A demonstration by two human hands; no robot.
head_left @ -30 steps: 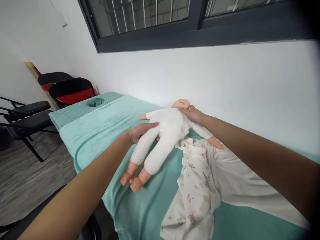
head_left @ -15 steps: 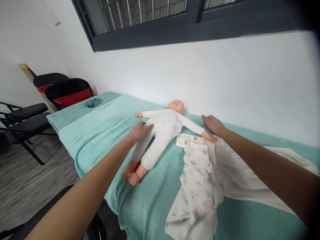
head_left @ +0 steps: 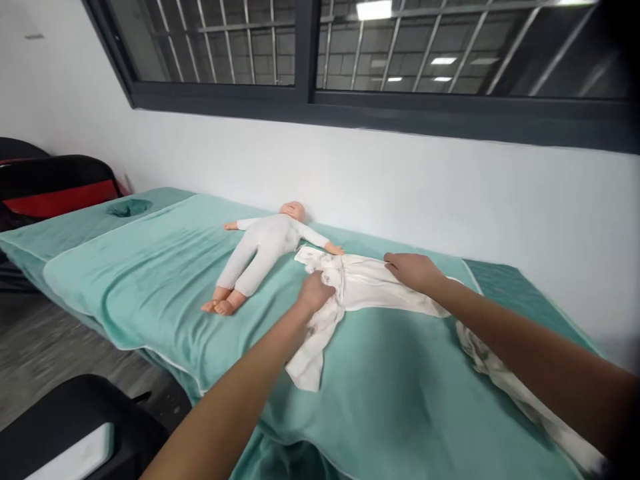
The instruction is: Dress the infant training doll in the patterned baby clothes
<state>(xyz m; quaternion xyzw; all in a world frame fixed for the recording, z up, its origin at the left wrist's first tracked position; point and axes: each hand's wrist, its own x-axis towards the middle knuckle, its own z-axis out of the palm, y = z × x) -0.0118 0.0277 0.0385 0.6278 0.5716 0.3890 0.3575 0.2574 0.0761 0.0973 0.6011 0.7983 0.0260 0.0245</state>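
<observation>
A baby doll (head_left: 260,250) in a white bodysuit lies face up on the teal sheet (head_left: 165,267) of a massage bed, head toward the wall. Right of it lies a white printed baby garment (head_left: 360,287), spread over the sheet. My left hand (head_left: 315,292) is closed on the garment's left part, fingers curled into the cloth. My right hand (head_left: 413,270) rests on the garment's upper edge with fingers bent down onto the fabric. Both hands are clear of the doll.
The bed runs along a white wall under a barred window (head_left: 320,47). Black and red folding chairs (head_left: 55,187) stand at the far left. A dark stool (head_left: 75,427) sits at the lower left beside the bed. A face hole (head_left: 129,208) marks the bed's left end.
Both hands left the doll, which now lies flat on the sheet, and moved right onto the garment. The view turned to the right.
</observation>
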